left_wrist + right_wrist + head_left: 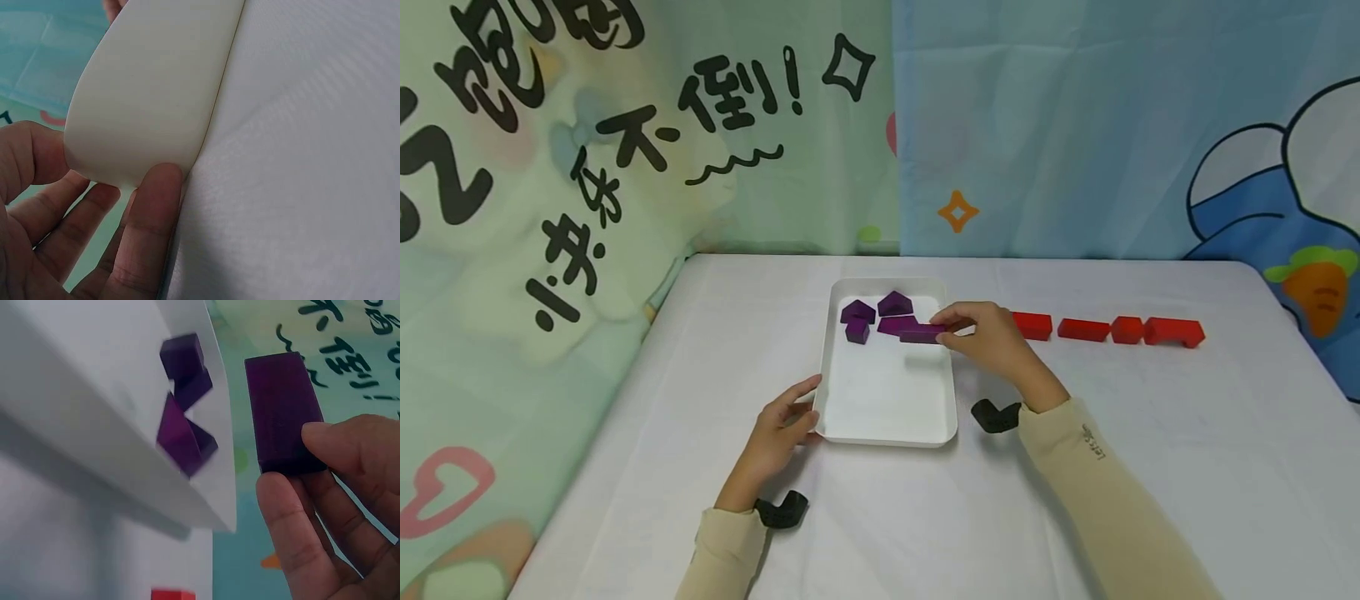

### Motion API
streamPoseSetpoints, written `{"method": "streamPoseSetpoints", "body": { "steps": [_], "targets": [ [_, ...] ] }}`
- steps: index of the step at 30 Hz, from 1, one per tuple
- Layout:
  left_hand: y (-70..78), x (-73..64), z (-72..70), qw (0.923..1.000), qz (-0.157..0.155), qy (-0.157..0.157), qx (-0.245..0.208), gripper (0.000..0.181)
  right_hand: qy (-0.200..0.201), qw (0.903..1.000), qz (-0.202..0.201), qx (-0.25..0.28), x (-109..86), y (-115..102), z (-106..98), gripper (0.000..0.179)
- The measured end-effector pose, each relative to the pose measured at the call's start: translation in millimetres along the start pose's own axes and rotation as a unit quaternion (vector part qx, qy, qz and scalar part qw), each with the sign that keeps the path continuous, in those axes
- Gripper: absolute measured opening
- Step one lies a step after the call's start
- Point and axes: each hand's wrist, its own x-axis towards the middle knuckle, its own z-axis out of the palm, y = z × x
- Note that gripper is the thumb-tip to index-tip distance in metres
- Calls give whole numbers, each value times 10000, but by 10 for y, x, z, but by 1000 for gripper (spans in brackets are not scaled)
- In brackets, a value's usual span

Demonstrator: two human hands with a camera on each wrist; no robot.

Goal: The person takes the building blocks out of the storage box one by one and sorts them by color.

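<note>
My right hand (988,333) pinches one end of a purple rectangular block (281,409) between thumb and fingertips. In the head view that block is over the right half of a white tray (887,408). Several purple blocks lie toward the tray's far end, among them a pointed one (895,303), another pointed one (857,312), a small one (857,331) in front of it and a flat one (895,323) partly behind the held block. My left hand (778,429) holds the tray's left side near the front corner, thumb and fingers against its wall.
Right of the tray runs a row of red blocks: one partly behind the right hand (1033,325), a long one (1083,330), a short one (1127,330) and one with a notch (1174,331). White cloth (880,525) covers the table, and printed curtains (1045,125) hang behind.
</note>
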Motion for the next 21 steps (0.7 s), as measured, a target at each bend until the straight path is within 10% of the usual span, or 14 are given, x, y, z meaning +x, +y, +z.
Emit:
{"method": "streamPoseSetpoints", "body": {
  "steps": [21],
  "targets": [
    [-42, 17, 9, 9999, -149, 55, 13, 55, 144, 9989, 260, -364, -402, 662, -435, 28]
  ]
}}
